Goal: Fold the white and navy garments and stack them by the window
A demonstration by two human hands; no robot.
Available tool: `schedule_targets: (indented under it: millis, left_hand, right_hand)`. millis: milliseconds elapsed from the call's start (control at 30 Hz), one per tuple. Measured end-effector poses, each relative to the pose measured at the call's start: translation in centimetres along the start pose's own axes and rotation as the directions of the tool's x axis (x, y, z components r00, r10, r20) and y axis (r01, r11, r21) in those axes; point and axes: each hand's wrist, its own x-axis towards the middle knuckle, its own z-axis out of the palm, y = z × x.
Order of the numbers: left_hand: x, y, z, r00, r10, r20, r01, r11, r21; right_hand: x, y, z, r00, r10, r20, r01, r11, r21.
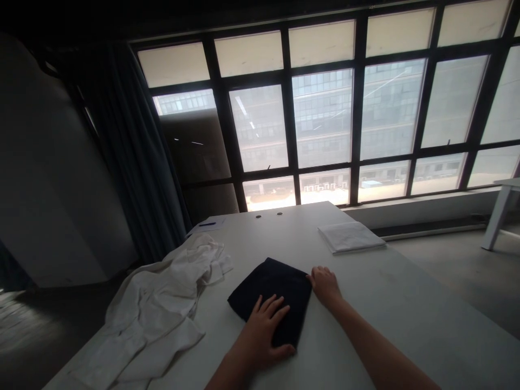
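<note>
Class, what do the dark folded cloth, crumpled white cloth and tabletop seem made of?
Dark folded cloth: likely matte fabric, showing no shine. Crumpled white cloth: soft, matte fabric, from its loose creases; cotton possible. Tabletop: perhaps white laminate, smooth with faint sheen.

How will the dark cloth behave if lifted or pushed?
The dark cloth will probably droop or unfold if lifted by one corner, since it looks like folded fabric. Lying flat on the table, it should slide rather than roll.
</note>
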Motion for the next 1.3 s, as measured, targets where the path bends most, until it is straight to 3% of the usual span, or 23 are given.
schedule_targets:
  millis: [100,200,367,500,667,800,900,1033,1167,1300]
  left_hand:
    - [0.5,1.8,0.5,0.991,0.129,-0.022,-0.13,0.991,-0.028]
    - [1.3,2.7,1.5,0.976,0.188,-0.112,-0.188,0.982,0.011]
    - [1.9,2.4,3.2,0.924,0.302,-0.235,-0.291,0.953,0.08]
    - [2.0,2.1,3.2,0.895,0.346,-0.282,-0.32,0.938,0.135]
    - [2.0,1.9,2.4,0.878,0.365,-0.31,-0.311,0.927,0.212]
    - [1.9,2.0,2.4,0.896,0.376,-0.234,-0.326,0.918,0.227]
    - [1.7,2.4,2.4,0.917,0.348,-0.194,-0.319,0.933,0.164]
    - [1.6,2.1,1.6,0.936,0.258,-0.238,-0.251,0.966,0.058]
    - [1.2,-1.0,1.0,0.959,0.009,-0.284,0.015,0.996,0.083]
    - [0.8,-3.4,1.5,0.967,-0.195,-0.161,0.211,0.974,0.085]
  right_hand:
    - [0.6,1.6,-0.5,0.992,0.104,-0.076,-0.104,0.995,0.005]
    - [0.7,2.0,-0.8,0.981,0.134,-0.141,-0.13,0.991,0.034]
    - [0.2,0.5,-0.7,0.986,-0.026,-0.163,0.043,0.994,0.098]
    - [-0.3,-0.2,-0.9,0.979,-0.131,-0.157,0.153,0.979,0.138]
    - [-0.6,-1.2,-2.1,0.973,-0.124,-0.195,0.154,0.977,0.149]
    - [-1.8,-3.8,-1.9,0.982,-0.129,-0.139,0.148,0.98,0.136]
    - [-3.0,-5.3,-0.5,0.988,-0.149,0.042,0.144,0.984,0.104]
    - [-3.5,-5.3,0.8,0.952,-0.177,0.252,0.165,0.984,0.067]
    - [-3.3,-4.9,0.5,0.938,-0.198,0.283,0.189,0.98,0.061]
    - [-3.4,-4.9,0.1,0.938,-0.2,0.283,0.191,0.98,0.062]
